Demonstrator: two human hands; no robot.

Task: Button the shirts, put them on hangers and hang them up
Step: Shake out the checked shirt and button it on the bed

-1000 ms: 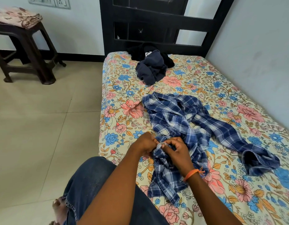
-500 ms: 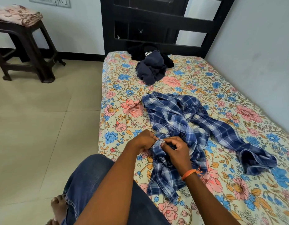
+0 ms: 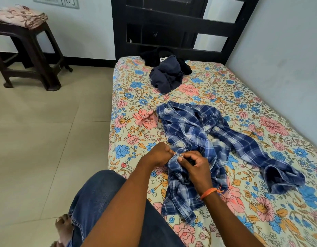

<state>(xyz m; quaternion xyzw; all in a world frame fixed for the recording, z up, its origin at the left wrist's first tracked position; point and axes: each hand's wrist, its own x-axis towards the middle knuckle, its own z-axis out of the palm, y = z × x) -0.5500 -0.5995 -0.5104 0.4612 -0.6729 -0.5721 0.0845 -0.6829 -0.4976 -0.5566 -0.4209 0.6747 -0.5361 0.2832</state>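
A blue and white plaid shirt (image 3: 195, 132) lies rumpled along the middle of the floral bed (image 3: 243, 97), one sleeve stretched to the right. My left hand (image 3: 158, 155) and my right hand (image 3: 193, 166) meet at the shirt's front edge near the bed's left side. Both pinch the fabric edge between thumb and fingers, knuckles nearly touching. An orange thread band circles my right wrist. A dark navy garment (image 3: 167, 75) lies bunched on a black one by the headboard. No hanger is in view.
A dark headboard (image 3: 172, 24) stands behind the bed, and a pale wall runs along its right side. A dark stool (image 3: 29, 50) with a folded floral cloth (image 3: 20, 16) stands at the back left on the tiled floor (image 3: 47, 139). My jeans-clad knee (image 3: 100, 202) sits against the bed.
My hands have stayed together on the shirt's front edge, shifting slightly while working the fabric. The shirt's lower part has bunched a little more under them.
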